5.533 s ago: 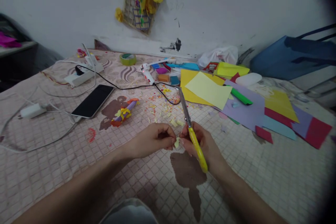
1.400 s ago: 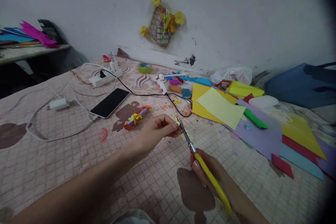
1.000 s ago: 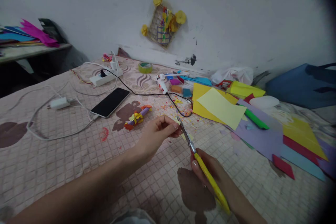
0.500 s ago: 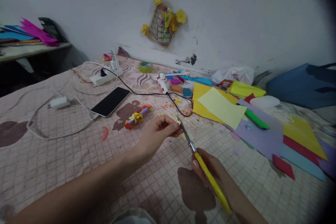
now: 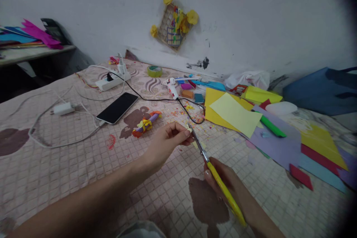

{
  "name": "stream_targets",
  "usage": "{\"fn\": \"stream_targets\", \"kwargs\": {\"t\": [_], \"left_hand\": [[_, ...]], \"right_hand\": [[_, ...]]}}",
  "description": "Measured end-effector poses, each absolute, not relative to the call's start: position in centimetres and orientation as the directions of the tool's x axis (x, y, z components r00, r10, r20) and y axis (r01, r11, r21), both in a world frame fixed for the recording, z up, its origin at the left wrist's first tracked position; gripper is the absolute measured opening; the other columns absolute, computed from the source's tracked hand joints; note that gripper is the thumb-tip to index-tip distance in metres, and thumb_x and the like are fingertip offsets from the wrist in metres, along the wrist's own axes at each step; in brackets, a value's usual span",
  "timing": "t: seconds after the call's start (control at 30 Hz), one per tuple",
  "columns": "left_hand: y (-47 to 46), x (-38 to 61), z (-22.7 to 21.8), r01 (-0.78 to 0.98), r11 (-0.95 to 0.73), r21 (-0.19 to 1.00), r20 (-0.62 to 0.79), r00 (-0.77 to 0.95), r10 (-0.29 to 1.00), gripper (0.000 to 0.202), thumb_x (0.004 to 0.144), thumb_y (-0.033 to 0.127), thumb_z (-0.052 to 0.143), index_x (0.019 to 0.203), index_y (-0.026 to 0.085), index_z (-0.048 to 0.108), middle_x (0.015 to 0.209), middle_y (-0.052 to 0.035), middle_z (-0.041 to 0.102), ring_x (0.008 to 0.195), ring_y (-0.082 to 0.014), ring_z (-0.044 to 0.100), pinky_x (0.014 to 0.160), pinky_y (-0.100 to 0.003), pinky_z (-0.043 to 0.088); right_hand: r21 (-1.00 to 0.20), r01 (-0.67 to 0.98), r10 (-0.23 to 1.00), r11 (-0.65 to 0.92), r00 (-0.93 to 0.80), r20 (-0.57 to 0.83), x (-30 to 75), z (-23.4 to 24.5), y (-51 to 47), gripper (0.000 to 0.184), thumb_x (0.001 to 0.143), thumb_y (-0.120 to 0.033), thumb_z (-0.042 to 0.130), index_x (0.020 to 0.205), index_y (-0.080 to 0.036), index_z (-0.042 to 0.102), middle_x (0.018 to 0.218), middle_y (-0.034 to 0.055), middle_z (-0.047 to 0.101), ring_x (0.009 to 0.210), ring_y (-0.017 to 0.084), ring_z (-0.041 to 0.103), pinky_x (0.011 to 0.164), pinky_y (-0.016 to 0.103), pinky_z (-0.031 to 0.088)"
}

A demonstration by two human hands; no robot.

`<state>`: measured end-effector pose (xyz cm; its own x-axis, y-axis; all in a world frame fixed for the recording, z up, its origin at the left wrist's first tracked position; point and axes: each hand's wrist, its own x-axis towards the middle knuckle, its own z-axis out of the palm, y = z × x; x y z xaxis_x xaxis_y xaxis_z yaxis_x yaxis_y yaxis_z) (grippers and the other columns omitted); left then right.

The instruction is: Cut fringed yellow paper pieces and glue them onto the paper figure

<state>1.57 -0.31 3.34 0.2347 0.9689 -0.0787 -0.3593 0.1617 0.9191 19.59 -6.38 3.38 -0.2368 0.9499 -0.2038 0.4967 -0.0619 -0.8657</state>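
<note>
My left hand (image 5: 173, 137) pinches a small piece of pale yellow paper (image 5: 190, 130) between thumb and fingertips; most of the piece is hidden by the fingers. In my right hand (image 5: 223, 176) is a pair of scissors (image 5: 205, 154) with yellow handles, its metal blades pointing up and left to the paper's edge. The blades look nearly closed. Beyond my left hand lies a purple paper roll (image 5: 149, 122) with orange ends and a yellow bow. A scrap of pale yellow paper (image 5: 201, 144) shows behind the blades.
A phone (image 5: 117, 108) and a white power strip (image 5: 113, 81) with trailing cables lie left. A glue gun (image 5: 172, 88) and green tape roll (image 5: 154, 71) are at the back. Coloured sheets (image 5: 237, 113) and a green cutter (image 5: 273, 125) lie right. Paper bits litter the cloth.
Almost nothing differs. The scissors' handles have shifted very slightly in my right hand; my left hand keeps the paper in the same place.
</note>
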Motion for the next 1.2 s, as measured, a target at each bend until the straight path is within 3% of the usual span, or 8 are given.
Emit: {"fn": "stream_targets", "kwargs": {"t": [0.3, 0.67, 0.93, 1.2], "left_hand": [[-0.2, 1.5, 3.3, -0.365, 0.173, 0.915, -0.083, 0.247, 0.965, 0.015, 0.076, 0.027, 0.066, 0.074, 0.014, 0.058, 0.072, -0.001, 0.066, 0.068, -0.0098, 0.06, 0.07, -0.025, 0.046], [0.0, 1.1, 3.2, -0.335, 0.139, 0.932, -0.039, 0.287, 0.957, 0.015, 0.077, 0.026, 0.067, 0.074, 0.014, 0.058, 0.073, -0.0011, 0.067, 0.068, -0.0094, 0.061, 0.068, -0.023, 0.047], [0.2, 1.0, 3.5, -0.452, 0.327, 0.83, -0.187, 0.327, 0.926, 0.013, 0.075, 0.024, 0.067, 0.074, 0.013, 0.06, 0.073, -0.0021, 0.066, 0.068, -0.0102, 0.061, 0.066, -0.023, 0.046], [0.4, 1.0, 3.6, -0.423, 0.324, 0.846, -0.21, 0.295, 0.932, 0.014, 0.072, 0.024, 0.069, 0.073, 0.013, 0.061, 0.07, -0.0025, 0.065, 0.067, -0.0119, 0.062, 0.065, -0.025, 0.046]], "right_hand": [[-0.872, 0.484, 0.941, -0.073, -0.257, -0.221, 19.9, 2.6, -6.3, 0.029, 0.078, -0.047, 0.054, 0.071, -0.02, 0.046, 0.059, -0.0037, 0.044, 0.047, 0.009, 0.039, 0.039, 0.02, 0.032], [-0.928, 0.321, 0.931, -0.188, -0.242, -0.272, 20.0, 2.1, -6.0, 0.051, 0.074, -0.071, 0.046, 0.064, -0.021, 0.039, 0.048, -0.0069, 0.038, 0.038, 0.007, 0.033, 0.035, 0.02, 0.03], [-0.931, 0.117, 0.911, -0.345, -0.198, -0.362, 20.5, 0.8, -5.7, 0.05, 0.071, -0.069, 0.053, 0.065, -0.02, 0.044, 0.044, -0.0089, 0.037, 0.033, 0.005, 0.03, 0.032, 0.018, 0.029], [-0.943, 0.214, 0.931, -0.256, -0.206, -0.3, 20.4, 1.3, -5.6, 0.053, 0.069, -0.073, 0.051, 0.065, -0.02, 0.042, 0.044, -0.0096, 0.036, 0.032, 0.004, 0.029, 0.033, 0.018, 0.027]]}}
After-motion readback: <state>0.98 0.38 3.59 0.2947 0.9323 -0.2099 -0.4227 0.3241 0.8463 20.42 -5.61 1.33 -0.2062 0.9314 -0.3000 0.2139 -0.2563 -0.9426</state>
